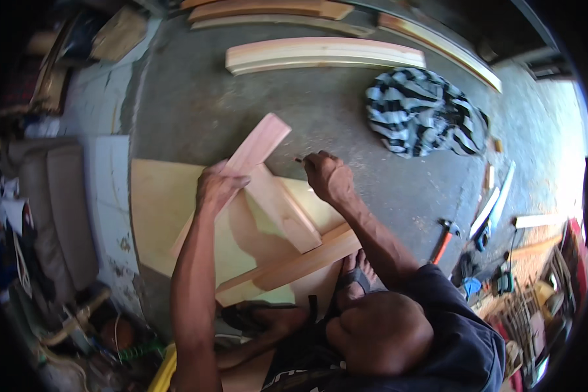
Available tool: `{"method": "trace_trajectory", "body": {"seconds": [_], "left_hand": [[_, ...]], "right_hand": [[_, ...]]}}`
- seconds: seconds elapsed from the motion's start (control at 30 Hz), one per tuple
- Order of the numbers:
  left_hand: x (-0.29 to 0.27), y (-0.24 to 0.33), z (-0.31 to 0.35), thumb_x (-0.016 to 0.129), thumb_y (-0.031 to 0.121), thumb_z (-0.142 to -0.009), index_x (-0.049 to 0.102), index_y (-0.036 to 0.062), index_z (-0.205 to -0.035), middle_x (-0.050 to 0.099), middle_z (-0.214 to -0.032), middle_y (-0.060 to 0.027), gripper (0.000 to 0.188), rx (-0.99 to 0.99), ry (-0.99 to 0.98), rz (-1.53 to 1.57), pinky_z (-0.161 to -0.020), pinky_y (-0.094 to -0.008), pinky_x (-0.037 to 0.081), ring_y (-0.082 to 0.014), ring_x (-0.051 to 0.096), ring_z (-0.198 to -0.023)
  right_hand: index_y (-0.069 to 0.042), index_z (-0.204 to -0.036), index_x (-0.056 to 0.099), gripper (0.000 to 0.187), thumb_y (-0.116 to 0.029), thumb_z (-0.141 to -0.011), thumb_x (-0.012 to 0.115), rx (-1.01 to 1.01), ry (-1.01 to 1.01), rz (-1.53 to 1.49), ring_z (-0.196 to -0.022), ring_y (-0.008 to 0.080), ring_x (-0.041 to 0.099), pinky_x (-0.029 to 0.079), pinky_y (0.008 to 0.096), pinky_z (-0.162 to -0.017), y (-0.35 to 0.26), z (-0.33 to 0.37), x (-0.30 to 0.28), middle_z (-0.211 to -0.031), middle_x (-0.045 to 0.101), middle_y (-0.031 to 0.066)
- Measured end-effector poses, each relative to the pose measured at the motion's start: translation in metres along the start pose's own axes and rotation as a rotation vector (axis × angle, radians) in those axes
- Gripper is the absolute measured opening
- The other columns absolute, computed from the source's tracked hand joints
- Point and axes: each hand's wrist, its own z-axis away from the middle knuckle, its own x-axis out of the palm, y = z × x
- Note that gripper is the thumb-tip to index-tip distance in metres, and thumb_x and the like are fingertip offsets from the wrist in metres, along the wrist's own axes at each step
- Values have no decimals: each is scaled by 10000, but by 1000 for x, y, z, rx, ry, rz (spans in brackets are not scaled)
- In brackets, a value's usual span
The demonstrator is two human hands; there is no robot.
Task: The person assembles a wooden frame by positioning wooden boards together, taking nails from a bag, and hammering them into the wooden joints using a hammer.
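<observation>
My left hand (219, 189) is closed around a pale pinkish wooden board (262, 140) that slants from lower left to upper right. A second board (282, 206) meets it at an angle and runs down to the right. That one's lower end touches a third board (294, 262), lying slantwise near my feet. Beneath them is a thin plywood sheet (160, 196) on the floor. To the right of the joint, my right hand (330, 178) is closed on a thin pencil-like stick (299, 159); its tip points left, apart from the boards, and the rest is hidden by my fingers.
Long planks (323, 53) lie across the far floor, with a black-and-white striped cloth (424, 114) beside them. At right are a hammer (445, 238) with an orange handle and a handsaw (496, 202). A low white wall (108, 196) and a brown seat (65, 215) stand left.
</observation>
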Motion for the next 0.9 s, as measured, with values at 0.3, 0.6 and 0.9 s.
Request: {"method": "trace_trajectory", "body": {"seconds": [0.3, 0.6, 0.9], "left_hand": [[-1, 14, 4, 925, 200, -662, 543, -40, -1402, 741, -1161, -126, 867, -50, 66, -97, -958, -289, 513, -198, 693, -1057], [-20, -24, -9, 912, 159, -655, 499, -89, -1408, 700, -1219, -144, 894, -69, 16, 52, -1001, -315, 481, -229, 667, -1110], [-8, 5, 1, 875, 110, -691, 705, 32, -1205, 759, -1054, -73, 547, -48, -49, 53, -881, -307, 528, -189, 703, -938]], "right_hand": [[-62, -1054, 724, 180, -33, -907, 624, 21, 785, 12, -883, 387, 697, 555, 405, -763, 113, 16, -162, -981, 716, 190], [-101, -1083, 742, 256, -251, -915, 621, 164, 512, 277, -1005, 389, 685, 529, 454, -874, 220, -49, -227, -1061, 718, 186], [-156, -1067, 768, 272, -327, -871, 690, 406, 416, 179, -968, 392, 707, 547, 457, -812, 197, -44, -229, -1001, 734, 180]]}}
